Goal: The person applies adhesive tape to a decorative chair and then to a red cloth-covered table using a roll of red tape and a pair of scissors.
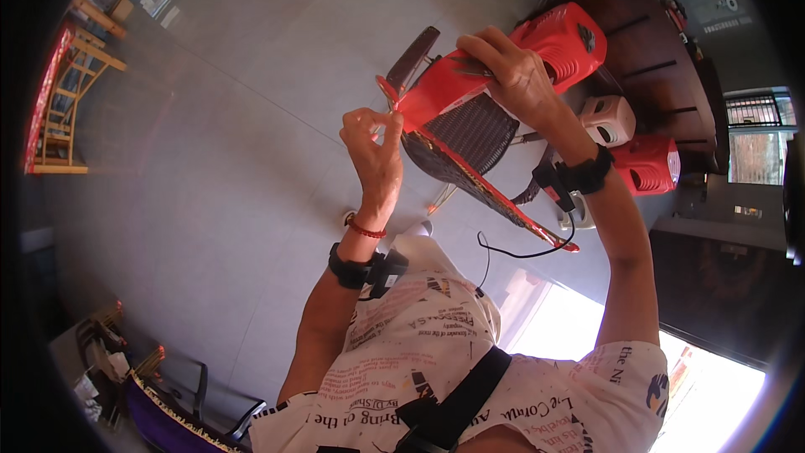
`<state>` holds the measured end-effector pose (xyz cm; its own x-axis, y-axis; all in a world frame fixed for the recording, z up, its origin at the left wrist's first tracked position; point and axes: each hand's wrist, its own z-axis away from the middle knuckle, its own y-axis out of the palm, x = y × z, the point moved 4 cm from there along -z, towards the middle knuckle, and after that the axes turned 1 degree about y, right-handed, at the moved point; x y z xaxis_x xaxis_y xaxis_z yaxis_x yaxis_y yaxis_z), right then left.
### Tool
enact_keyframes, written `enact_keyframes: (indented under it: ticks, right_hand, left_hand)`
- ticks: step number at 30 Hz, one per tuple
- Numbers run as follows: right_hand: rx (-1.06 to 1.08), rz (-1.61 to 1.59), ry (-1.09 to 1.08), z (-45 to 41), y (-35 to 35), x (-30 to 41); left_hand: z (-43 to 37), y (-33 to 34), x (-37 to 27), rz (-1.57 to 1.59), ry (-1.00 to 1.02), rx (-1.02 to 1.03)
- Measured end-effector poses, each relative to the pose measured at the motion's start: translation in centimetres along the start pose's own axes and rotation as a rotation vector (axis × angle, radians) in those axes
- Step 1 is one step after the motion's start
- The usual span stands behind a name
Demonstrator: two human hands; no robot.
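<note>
My right hand (pixel 512 72) is at the upper middle with a pair of scissors or a similar dark metal tool (pixel 471 67) under its fingers, over a red sheet or packet (pixel 440 93). Thumb and index finger of my left hand (pixel 377 138) pinch the lower left corner of that red piece, beside a thin red strip (pixel 388 89). Just below stands a dark woven chair (pixel 478 132); a long red strip with gold edging (pixel 490 185) runs along its rim. A black cable hangs from the device on my right wrist.
Red plastic stools (pixel 569 44) and a pale stool (pixel 607 119) stand at the right by a dark wooden table (pixel 654 82). A wooden frame (pixel 63 107) is at the far left. Purple gold-fringed cloth (pixel 157 421) lies at the lower left. A bright doorway is at the lower right.
</note>
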<state>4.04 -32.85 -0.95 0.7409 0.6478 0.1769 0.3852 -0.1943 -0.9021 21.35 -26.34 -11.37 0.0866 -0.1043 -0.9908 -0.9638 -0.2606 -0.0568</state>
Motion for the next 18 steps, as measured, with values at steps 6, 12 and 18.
enact_keyframes:
  ticks: [6,12,18]
  right_hand:
    - [-0.024,-0.01,-0.002,-0.3,-0.3,0.4]
    - [-0.035,-0.004,-0.025,-0.4,-0.3,0.6]
    - [-0.016,0.009,-0.007,-0.4,-0.4,0.8]
  left_hand:
    - [0.1,0.1,0.2,0.022,0.016,-0.053]
    - [-0.4,0.0,0.3,0.035,0.02,-0.049]
    - [-0.9,0.1,-0.5,-0.182,0.247,-0.111]
